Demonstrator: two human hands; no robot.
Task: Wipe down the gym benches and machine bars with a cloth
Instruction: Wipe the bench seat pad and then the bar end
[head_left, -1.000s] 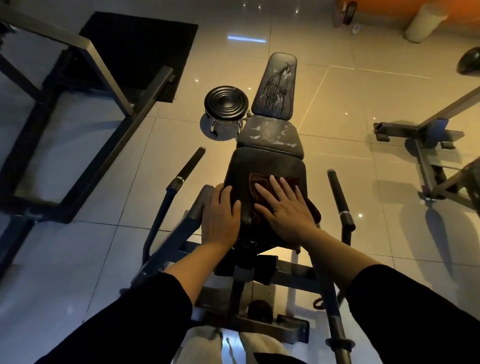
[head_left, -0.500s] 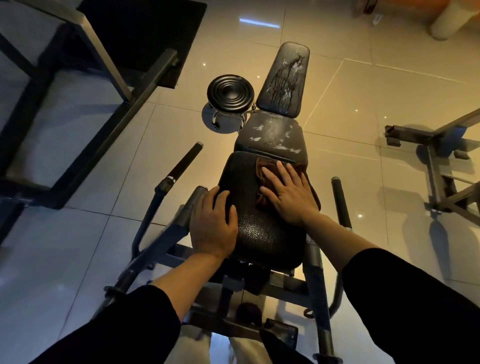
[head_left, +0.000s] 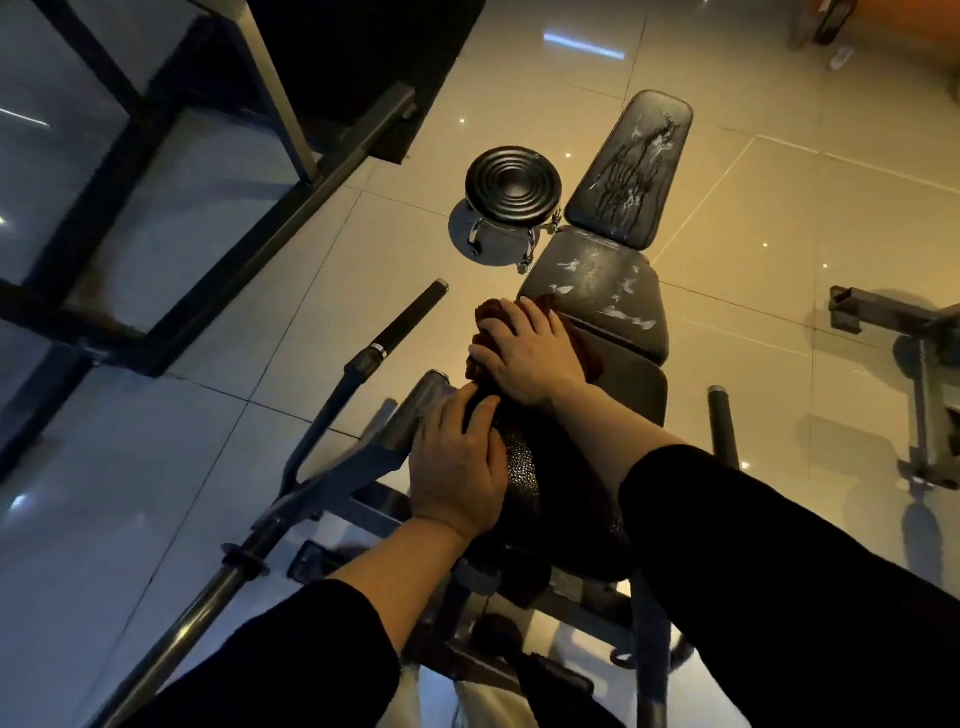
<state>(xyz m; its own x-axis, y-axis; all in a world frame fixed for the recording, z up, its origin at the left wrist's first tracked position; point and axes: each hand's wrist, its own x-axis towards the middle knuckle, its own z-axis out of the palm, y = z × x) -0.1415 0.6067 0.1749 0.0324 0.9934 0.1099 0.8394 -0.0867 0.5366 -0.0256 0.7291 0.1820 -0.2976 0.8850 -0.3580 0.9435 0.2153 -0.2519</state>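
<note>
At centre frame, you are pressing the dark red cloth (head_left: 584, 351) under your right hand (head_left: 524, 358), fingers spread flat on it, at the far left edge of the nearest bench pad (head_left: 561, 499). Your left hand (head_left: 460, 467) is bracing that pad, fingers straight and close together. Step in hand, by my reading: wiping the near pad. Next move is likely calling for a reach to the white-streaked middle pad (head_left: 597, 296) and backrest (head_left: 634, 171) above.
</note>
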